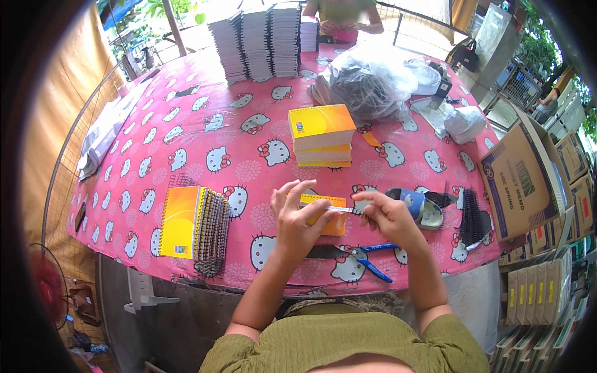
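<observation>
My left hand grips a small orange notepad held flat above the pink cartoon-cat tablecloth. My right hand pinches something thin at the notepad's top right edge; what it is I cannot tell. Blue-handled pliers lie on the cloth just below my right wrist. To my left stands a row of spiral-bound orange notebooks. A stack of orange and yellow notepads sits beyond my hands.
Tall stacks of bound notebooks stand at the far end, where another person sits. A clear bag of dark spirals, a tape dispenser, black spiral coils and an open cardboard box lie to the right.
</observation>
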`<move>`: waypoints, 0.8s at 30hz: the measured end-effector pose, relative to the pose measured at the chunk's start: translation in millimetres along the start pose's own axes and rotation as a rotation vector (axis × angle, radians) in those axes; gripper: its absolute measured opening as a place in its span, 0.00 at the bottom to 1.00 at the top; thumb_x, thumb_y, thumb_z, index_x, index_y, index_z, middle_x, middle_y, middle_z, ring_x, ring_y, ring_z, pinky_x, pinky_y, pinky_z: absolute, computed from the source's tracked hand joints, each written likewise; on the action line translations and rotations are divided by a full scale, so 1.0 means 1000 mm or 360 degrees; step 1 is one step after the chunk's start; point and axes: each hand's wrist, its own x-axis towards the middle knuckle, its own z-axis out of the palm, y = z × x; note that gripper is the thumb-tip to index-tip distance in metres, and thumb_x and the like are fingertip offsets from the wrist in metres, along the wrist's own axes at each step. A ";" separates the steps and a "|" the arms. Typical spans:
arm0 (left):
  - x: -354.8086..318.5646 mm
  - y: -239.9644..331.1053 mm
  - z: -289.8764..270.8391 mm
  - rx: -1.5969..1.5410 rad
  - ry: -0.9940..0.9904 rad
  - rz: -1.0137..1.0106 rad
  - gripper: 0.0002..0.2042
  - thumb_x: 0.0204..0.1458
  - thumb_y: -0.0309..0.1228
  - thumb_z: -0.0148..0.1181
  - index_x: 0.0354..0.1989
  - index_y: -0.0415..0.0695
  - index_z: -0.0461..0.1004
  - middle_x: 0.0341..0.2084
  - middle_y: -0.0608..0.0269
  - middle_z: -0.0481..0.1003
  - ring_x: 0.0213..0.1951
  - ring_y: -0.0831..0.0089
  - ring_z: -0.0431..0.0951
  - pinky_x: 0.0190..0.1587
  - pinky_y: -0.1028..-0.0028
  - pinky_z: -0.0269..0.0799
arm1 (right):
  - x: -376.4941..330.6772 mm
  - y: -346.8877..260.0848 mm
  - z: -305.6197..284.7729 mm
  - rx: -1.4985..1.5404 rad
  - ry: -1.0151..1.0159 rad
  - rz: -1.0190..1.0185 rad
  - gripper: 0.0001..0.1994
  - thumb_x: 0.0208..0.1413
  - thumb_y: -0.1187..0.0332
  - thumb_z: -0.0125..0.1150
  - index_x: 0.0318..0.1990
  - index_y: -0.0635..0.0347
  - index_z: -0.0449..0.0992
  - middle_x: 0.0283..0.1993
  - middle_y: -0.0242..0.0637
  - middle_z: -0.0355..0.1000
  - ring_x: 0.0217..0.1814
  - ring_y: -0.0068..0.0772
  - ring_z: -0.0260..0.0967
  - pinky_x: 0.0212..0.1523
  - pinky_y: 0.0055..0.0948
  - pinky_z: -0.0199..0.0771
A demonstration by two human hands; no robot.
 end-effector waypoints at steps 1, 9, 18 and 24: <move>-0.002 -0.004 0.003 -0.0077 0.0014 0.0001 0.09 0.41 0.39 0.70 0.29 0.51 0.81 0.34 0.70 0.77 0.46 0.65 0.70 0.56 0.55 0.52 | -0.002 0.000 0.005 -0.0009 0.0077 -0.0041 0.07 0.55 0.74 0.60 0.40 0.62 0.74 0.33 0.36 0.74 0.31 0.30 0.72 0.33 0.29 0.71; -0.002 -0.021 0.000 -0.0277 -0.0053 0.0102 0.11 0.36 0.34 0.72 0.30 0.49 0.79 0.27 0.66 0.76 0.41 0.62 0.72 0.49 0.61 0.59 | -0.001 -0.017 0.028 -0.0739 0.0364 -0.0566 0.08 0.50 0.68 0.64 0.36 0.58 0.72 0.32 0.39 0.67 0.33 0.47 0.70 0.29 0.39 0.70; -0.004 -0.019 -0.002 -0.0245 -0.0020 0.0139 0.12 0.34 0.34 0.74 0.29 0.48 0.80 0.28 0.68 0.78 0.39 0.65 0.72 0.46 0.65 0.63 | -0.003 -0.024 0.033 -0.0704 0.0293 -0.0443 0.06 0.52 0.70 0.61 0.34 0.60 0.74 0.33 0.41 0.70 0.33 0.46 0.71 0.31 0.39 0.71; -0.004 -0.021 -0.002 -0.0261 -0.0027 0.0151 0.12 0.35 0.33 0.74 0.29 0.48 0.81 0.28 0.67 0.78 0.39 0.65 0.72 0.46 0.66 0.64 | 0.002 -0.023 0.038 -0.0732 0.0300 -0.0506 0.06 0.48 0.73 0.63 0.31 0.62 0.73 0.31 0.42 0.69 0.32 0.47 0.70 0.32 0.40 0.70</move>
